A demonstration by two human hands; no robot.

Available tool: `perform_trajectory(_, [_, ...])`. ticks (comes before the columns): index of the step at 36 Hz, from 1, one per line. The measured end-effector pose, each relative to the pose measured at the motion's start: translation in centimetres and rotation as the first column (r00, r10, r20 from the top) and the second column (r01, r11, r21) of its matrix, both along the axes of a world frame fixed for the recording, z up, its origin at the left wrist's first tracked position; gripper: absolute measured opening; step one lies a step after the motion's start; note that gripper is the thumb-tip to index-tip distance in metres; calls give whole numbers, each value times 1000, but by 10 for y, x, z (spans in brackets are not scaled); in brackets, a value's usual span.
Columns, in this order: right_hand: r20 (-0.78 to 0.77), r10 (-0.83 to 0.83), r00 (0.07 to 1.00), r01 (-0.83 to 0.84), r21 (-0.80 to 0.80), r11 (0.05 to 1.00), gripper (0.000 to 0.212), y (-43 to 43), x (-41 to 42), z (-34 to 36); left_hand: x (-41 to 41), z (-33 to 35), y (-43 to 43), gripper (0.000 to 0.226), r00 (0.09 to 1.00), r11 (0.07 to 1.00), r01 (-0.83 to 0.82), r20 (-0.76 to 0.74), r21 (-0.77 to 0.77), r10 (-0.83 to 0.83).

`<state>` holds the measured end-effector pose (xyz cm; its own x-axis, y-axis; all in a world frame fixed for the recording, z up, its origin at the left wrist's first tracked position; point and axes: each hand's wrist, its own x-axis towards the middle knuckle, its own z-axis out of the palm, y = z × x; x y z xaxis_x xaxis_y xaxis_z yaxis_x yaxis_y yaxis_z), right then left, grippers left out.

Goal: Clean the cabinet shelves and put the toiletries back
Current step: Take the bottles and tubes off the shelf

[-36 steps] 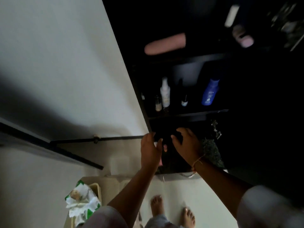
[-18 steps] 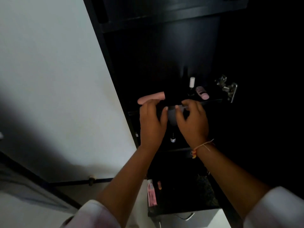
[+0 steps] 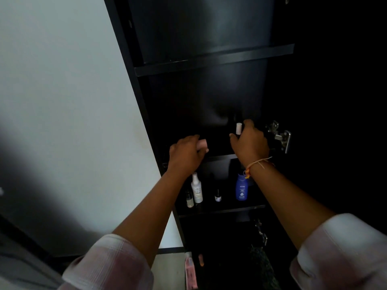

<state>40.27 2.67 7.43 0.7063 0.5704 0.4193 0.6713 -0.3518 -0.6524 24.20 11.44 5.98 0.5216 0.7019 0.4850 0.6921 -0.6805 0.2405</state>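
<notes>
Here, pink tube [image 3: 202, 144]: lying on middle shelf [image 3: 219, 158], long axis left-right, end pointing right.
Left hand [image 3: 185, 155]: fingers wrapped round pink tube.
Right hand [image 3: 250, 143]: curled beside upright white-capped bottle [image 3: 238, 128]; grip unclear.
Edges: hinge [image 3: 280, 136] just right.

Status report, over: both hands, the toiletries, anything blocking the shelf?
Left hand grips pink tube on shelf. Right hand at white-capped bottle, grip unclear. Door hinge close beside right hand.
</notes>
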Motion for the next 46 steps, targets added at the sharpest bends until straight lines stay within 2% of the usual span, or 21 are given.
perform_trajectory(7, [36,-15,999,16,-36,999,30,10,7,1,-1,6,8,33,997,1000,11,-79,-2,-11])
perform_trajectory(12, [21,3,1000,-2,-28,1000,23,16,13,-1,0,6,13,36,990,1000,15,-137,8,-14])
perform_trajectory(16, [-4,58,998,-58,37,998,24,18,10,-4,-1,4,13,36,994,999,30,-110,32,-26])
perform_trajectory(19, [-11,127,992,-124,136,983,25,17,2,-7,-3,4,10,36,999,998,42,-9,49,-42])
perform_trajectory(22, [-10,217,976,-206,269,941,22,10,-11,-11,-9,5,-1,36,979,995,76,183,58,-86])
perform_trajectory(27, [-32,341,940,-294,433,852,18,-14,-41,-26,-26,0,-28,36,831,990,142,544,-5,-116])
perform_trajectory(31, [-73,360,930,-295,436,850,19,-36,-59,-60,-44,-22,-55,33,736,961,234,673,-149,-75])
perform_trajectory(35, [-115,381,917,-315,374,872,20,-54,-73,-116,-60,-69,-71,35,723,893,245,685,-376,90])
perform_trajectory(39, [-253,392,885,-335,240,911,18,-74,-88,-186,-74,-127,-86,15,737,779,171,603,-603,305])
perform_trajectory(42, [-334,372,866,-354,118,928,17,-89,-99,-238,-83,-175,-90,27,703,595,114,488,-795,518])
perform_trajectory(44, [-421,345,839,-374,15,927,17,-96,-104,-272,-90,-203,-91,38,674,498,113,435,-860,597])
perform_trajectory(46, [-498,317,807,-402,-70,913,16,-101,-107,-304,-97,-226,-91,36,642,404,128,386,-906,663])
